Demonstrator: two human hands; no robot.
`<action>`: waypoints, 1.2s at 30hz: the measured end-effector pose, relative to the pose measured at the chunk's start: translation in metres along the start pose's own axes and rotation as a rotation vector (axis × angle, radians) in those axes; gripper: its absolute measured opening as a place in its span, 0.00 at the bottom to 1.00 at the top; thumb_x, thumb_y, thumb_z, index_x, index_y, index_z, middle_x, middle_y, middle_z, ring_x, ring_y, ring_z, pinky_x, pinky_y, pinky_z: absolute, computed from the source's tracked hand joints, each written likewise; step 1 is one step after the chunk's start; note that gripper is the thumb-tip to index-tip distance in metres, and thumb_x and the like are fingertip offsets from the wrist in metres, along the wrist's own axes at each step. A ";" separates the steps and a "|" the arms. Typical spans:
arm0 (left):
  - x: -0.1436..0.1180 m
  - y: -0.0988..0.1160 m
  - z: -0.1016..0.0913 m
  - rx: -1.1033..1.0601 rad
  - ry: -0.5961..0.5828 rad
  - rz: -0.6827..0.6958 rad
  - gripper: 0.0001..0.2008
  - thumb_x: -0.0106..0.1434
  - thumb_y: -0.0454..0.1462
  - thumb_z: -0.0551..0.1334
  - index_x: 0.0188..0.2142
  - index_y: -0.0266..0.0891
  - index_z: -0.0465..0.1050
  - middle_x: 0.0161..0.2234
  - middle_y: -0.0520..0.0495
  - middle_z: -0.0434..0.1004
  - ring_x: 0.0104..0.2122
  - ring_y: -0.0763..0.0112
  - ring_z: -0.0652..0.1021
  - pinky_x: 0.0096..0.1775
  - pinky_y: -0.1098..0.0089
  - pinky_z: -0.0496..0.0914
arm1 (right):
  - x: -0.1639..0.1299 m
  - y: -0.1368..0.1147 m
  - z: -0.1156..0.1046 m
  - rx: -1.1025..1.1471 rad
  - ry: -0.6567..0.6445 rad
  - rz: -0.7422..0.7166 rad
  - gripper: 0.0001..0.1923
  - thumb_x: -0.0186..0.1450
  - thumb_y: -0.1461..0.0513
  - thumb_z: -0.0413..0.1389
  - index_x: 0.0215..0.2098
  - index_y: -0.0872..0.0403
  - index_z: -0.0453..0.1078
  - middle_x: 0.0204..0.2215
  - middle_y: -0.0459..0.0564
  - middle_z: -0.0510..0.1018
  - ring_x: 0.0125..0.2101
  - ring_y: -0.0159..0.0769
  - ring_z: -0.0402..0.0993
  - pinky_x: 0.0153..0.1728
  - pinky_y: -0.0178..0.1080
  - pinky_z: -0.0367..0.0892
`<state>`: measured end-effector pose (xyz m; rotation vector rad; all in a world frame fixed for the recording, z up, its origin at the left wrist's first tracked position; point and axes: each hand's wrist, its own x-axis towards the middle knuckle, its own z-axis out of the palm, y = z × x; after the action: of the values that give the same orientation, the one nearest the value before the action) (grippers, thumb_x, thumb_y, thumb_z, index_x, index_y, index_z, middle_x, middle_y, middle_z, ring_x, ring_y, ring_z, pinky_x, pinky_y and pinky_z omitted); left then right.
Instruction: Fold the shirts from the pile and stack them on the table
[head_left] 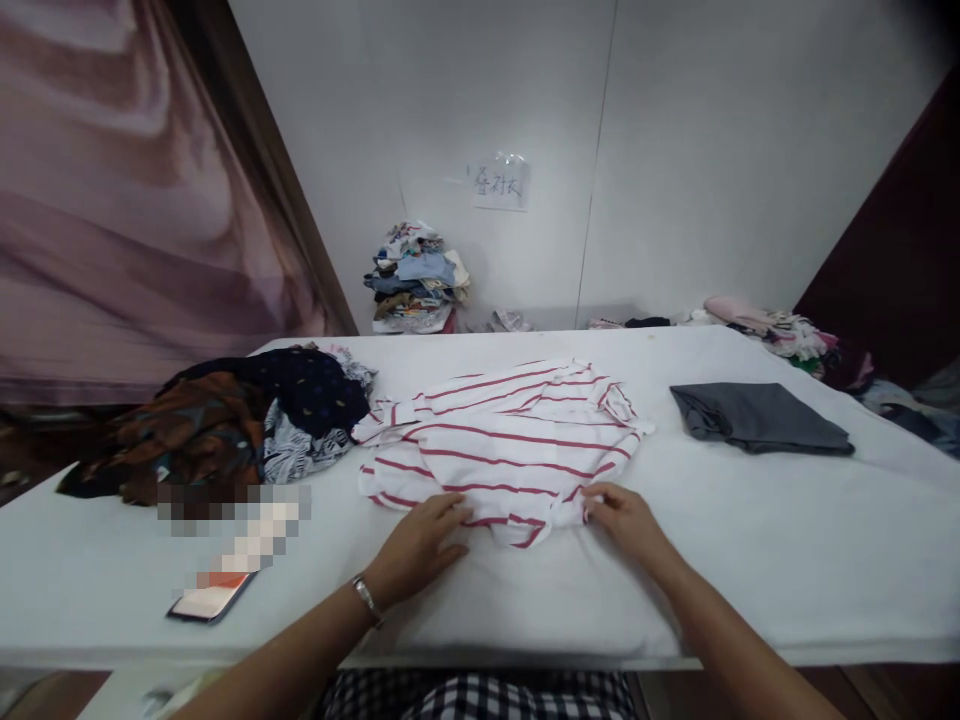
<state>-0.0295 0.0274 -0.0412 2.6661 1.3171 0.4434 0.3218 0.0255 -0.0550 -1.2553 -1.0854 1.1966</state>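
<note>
Both bare forearms reach forward from the bottom of the view, angling in toward each other. The left hand (417, 545) lies palm down, fingers stretched flat and pointing right, with a metal watch (367, 598) on its wrist. The right hand (625, 520) also faces down, its fingers curled and its fingertips (590, 503) pinched together.
</note>
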 end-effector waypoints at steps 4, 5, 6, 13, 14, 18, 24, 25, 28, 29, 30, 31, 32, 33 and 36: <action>0.012 -0.002 0.002 0.045 0.026 -0.017 0.25 0.57 0.35 0.65 0.55 0.45 0.68 0.58 0.40 0.69 0.56 0.55 0.71 0.55 0.53 0.69 | 0.007 -0.031 -0.032 0.470 0.255 -0.123 0.13 0.47 0.58 0.70 0.31 0.49 0.76 0.30 0.43 0.80 0.30 0.32 0.74 0.34 0.36 0.71; 0.015 -0.003 0.002 0.054 0.038 -0.040 0.25 0.58 0.34 0.64 0.55 0.44 0.67 0.59 0.40 0.68 0.56 0.54 0.71 0.54 0.53 0.69 | 0.006 -0.034 -0.038 0.563 0.281 -0.102 0.15 0.47 0.58 0.70 0.33 0.48 0.76 0.31 0.42 0.80 0.31 0.32 0.75 0.36 0.37 0.72; 0.016 -0.006 0.001 0.061 0.051 -0.067 0.25 0.58 0.34 0.63 0.56 0.43 0.67 0.59 0.38 0.67 0.56 0.54 0.71 0.54 0.53 0.69 | 0.002 -0.035 -0.042 0.610 0.270 -0.056 0.17 0.47 0.59 0.70 0.36 0.48 0.76 0.32 0.43 0.80 0.31 0.33 0.75 0.36 0.39 0.73; 0.018 -0.023 0.001 0.099 0.056 -0.168 0.07 0.63 0.38 0.58 0.35 0.38 0.72 0.42 0.40 0.76 0.41 0.59 0.76 0.43 0.60 0.70 | -0.031 -0.011 -0.016 0.493 0.132 0.035 0.45 0.50 0.59 0.70 0.63 0.40 0.58 0.38 0.41 0.80 0.41 0.36 0.76 0.49 0.43 0.70; 0.019 -0.022 0.000 0.119 0.032 -0.161 0.08 0.65 0.38 0.56 0.32 0.37 0.71 0.39 0.41 0.76 0.39 0.60 0.75 0.42 0.60 0.70 | -0.032 -0.010 -0.012 0.467 0.136 0.015 0.48 0.49 0.59 0.70 0.65 0.41 0.56 0.33 0.40 0.79 0.41 0.36 0.76 0.49 0.42 0.69; 0.018 -0.015 -0.018 0.101 0.084 -0.135 0.13 0.68 0.39 0.50 0.32 0.38 0.70 0.35 0.42 0.76 0.37 0.62 0.75 0.40 0.63 0.68 | -0.027 -0.013 -0.001 0.327 0.189 -0.054 0.50 0.48 0.61 0.71 0.65 0.45 0.56 0.24 0.37 0.74 0.36 0.32 0.76 0.43 0.36 0.70; -0.011 0.003 -0.072 0.052 0.276 -0.298 0.16 0.68 0.45 0.49 0.38 0.42 0.71 0.32 0.47 0.78 0.33 0.65 0.76 0.36 0.67 0.66 | -0.019 -0.022 -0.018 0.467 0.310 -0.034 0.32 0.50 0.60 0.68 0.53 0.48 0.70 0.29 0.41 0.79 0.22 0.28 0.71 0.23 0.31 0.68; -0.018 0.006 -0.079 0.006 0.244 -0.327 0.16 0.68 0.46 0.49 0.38 0.43 0.71 0.30 0.50 0.77 0.30 0.66 0.76 0.34 0.69 0.65 | -0.021 -0.022 -0.022 0.494 0.309 0.012 0.29 0.50 0.61 0.68 0.50 0.49 0.72 0.29 0.42 0.79 0.21 0.29 0.71 0.22 0.31 0.68; -0.033 0.008 -0.092 -0.096 0.129 -0.413 0.16 0.67 0.48 0.50 0.34 0.44 0.71 0.24 0.54 0.76 0.25 0.70 0.75 0.29 0.72 0.63 | -0.035 -0.021 -0.024 0.534 0.272 0.050 0.19 0.53 0.60 0.66 0.44 0.46 0.74 0.35 0.45 0.81 0.28 0.34 0.77 0.26 0.33 0.72; -0.034 0.006 -0.094 -0.082 0.135 -0.453 0.16 0.66 0.48 0.50 0.34 0.44 0.71 0.25 0.54 0.76 0.26 0.69 0.75 0.29 0.72 0.63 | -0.041 -0.020 -0.021 0.547 0.245 0.031 0.18 0.54 0.59 0.65 0.44 0.44 0.73 0.38 0.45 0.81 0.32 0.36 0.78 0.29 0.35 0.74; -0.034 0.003 -0.096 -0.047 0.163 -0.490 0.16 0.66 0.48 0.50 0.34 0.44 0.72 0.26 0.53 0.78 0.27 0.69 0.76 0.30 0.72 0.63 | -0.048 -0.019 -0.016 0.558 0.205 0.019 0.19 0.56 0.57 0.65 0.46 0.42 0.72 0.40 0.45 0.81 0.36 0.38 0.78 0.34 0.38 0.75; -0.032 -0.001 -0.096 -0.005 0.203 -0.514 0.16 0.66 0.48 0.50 0.35 0.44 0.73 0.29 0.52 0.79 0.29 0.67 0.77 0.31 0.71 0.64 | -0.055 -0.017 -0.009 0.557 0.161 0.023 0.23 0.57 0.56 0.64 0.50 0.40 0.69 0.41 0.45 0.80 0.38 0.39 0.78 0.38 0.41 0.75; -0.029 -0.005 -0.096 0.028 0.240 -0.521 0.17 0.66 0.47 0.50 0.36 0.43 0.73 0.32 0.50 0.80 0.31 0.66 0.77 0.32 0.71 0.64 | -0.061 -0.015 0.000 0.539 0.124 0.041 0.29 0.56 0.56 0.65 0.55 0.38 0.65 0.41 0.45 0.80 0.40 0.40 0.78 0.42 0.43 0.74; -0.024 -0.009 -0.096 0.044 0.260 -0.511 0.17 0.66 0.47 0.50 0.37 0.43 0.74 0.34 0.49 0.80 0.33 0.66 0.78 0.34 0.70 0.65 | -0.066 -0.012 0.009 0.503 0.096 0.057 0.36 0.55 0.57 0.66 0.59 0.38 0.61 0.41 0.46 0.80 0.40 0.40 0.78 0.44 0.44 0.72; -0.006 -0.014 -0.094 0.042 0.260 -0.441 0.17 0.66 0.47 0.50 0.38 0.42 0.74 0.35 0.48 0.80 0.34 0.65 0.78 0.35 0.70 0.65 | -0.070 -0.001 0.029 0.325 0.081 -0.018 0.49 0.52 0.59 0.68 0.67 0.41 0.50 0.37 0.44 0.80 0.41 0.35 0.76 0.47 0.40 0.69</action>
<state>-0.0740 0.0303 0.0432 2.3003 1.9427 0.7192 0.2864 -0.0416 -0.0487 -1.0309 -0.8034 1.2405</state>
